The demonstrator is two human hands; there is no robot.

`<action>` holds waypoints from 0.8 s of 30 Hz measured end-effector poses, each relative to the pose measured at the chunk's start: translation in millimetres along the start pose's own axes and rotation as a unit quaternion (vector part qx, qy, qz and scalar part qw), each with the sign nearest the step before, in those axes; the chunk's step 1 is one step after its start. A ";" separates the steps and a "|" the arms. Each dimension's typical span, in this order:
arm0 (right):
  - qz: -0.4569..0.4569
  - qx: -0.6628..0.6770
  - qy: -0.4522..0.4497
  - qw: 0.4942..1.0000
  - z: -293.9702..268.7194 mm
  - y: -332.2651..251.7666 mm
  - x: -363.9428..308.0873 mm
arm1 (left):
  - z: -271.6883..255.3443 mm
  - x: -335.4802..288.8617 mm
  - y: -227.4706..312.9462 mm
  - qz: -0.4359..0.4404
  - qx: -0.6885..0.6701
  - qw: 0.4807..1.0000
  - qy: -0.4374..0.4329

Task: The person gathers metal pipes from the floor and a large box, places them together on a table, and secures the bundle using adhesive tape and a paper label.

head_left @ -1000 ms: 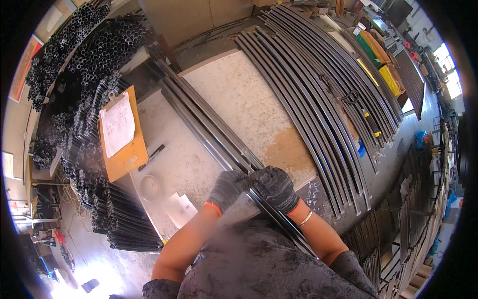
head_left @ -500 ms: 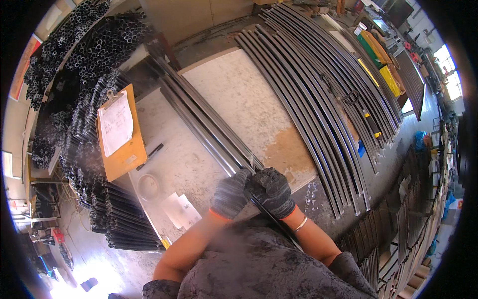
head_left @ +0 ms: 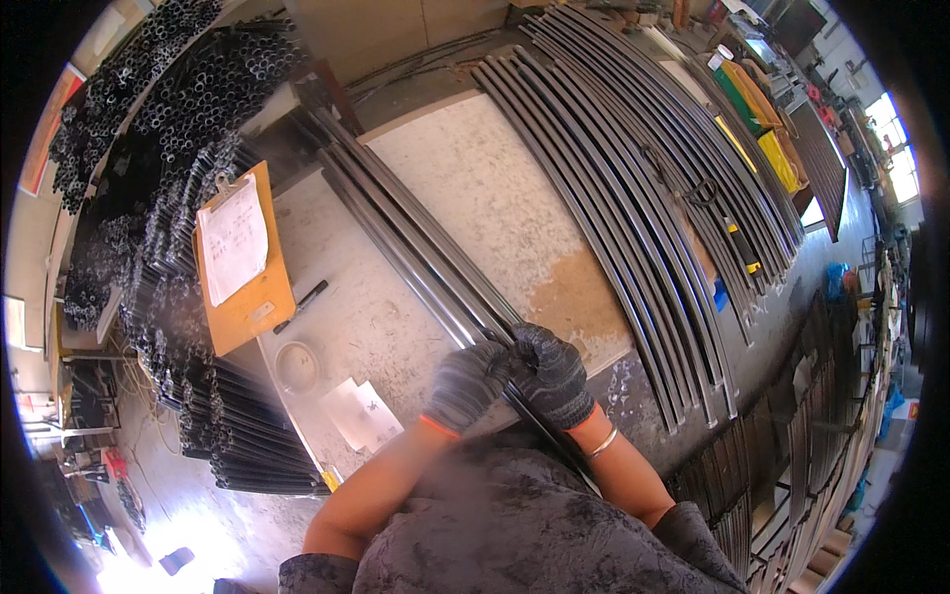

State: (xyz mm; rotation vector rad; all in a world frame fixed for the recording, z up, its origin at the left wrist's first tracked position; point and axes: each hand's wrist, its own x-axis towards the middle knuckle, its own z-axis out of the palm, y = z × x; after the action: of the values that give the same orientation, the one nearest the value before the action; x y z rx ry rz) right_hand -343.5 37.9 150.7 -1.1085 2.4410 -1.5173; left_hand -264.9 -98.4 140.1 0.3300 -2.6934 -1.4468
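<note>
— Since a second ago, the dark-grey-gloved left hand (head_left: 465, 383) has edged slightly toward the matching right hand (head_left: 551, 376), hasn't it?

— Yes. Side by side, both curl over a group of long, shiny dark metal tubes (head_left: 403, 223); fingertips are hidden, so I can't tell how tightly they pinch.

— Where does that group run?

— From the hands toward eleven o'clock, across the pale, scuffed counter (head_left: 465, 168).

— And progress?

— Long dark metal bars (head_left: 594, 188) lie in rows at one o'clock; the handled group seems unfinished. How much is left, I can't judge. At ten o'clock lies a brown rectangular clipboard (head_left: 252, 322).
</note>
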 end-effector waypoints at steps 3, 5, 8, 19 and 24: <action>0.015 -0.007 -0.031 0.999 -0.9 4.6 -3.5 | 14.5 2.7 -20.0 -0.020 -0.232 0.972 0.012; 0.019 -0.009 -0.018 1.000 1.3 11.7 -7.1 | -0.4 4.1 -12.3 -0.217 -0.343 0.911 -0.073; -0.024 -0.002 -0.017 1.000 -4.9 9.7 -4.7 | -14.7 6.7 5.3 -0.327 -0.426 0.838 -0.097; -0.106 -0.136 -0.026 0.985 -1.2 -1.8 -9.5 | -5.8 -3.3 -13.1 -0.063 -0.212 0.975 -0.018; -0.107 -0.184 -0.085 0.973 -6.9 -7.0 0.1 | -18.2 -4.3 3.0 -0.026 -0.006 0.999 0.031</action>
State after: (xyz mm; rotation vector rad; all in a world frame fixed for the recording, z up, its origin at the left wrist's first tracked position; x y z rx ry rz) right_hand -342.6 41.3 160.0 -1.5359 2.6137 -0.9751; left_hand -258.3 -110.7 152.9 0.4387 -2.6454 -1.4420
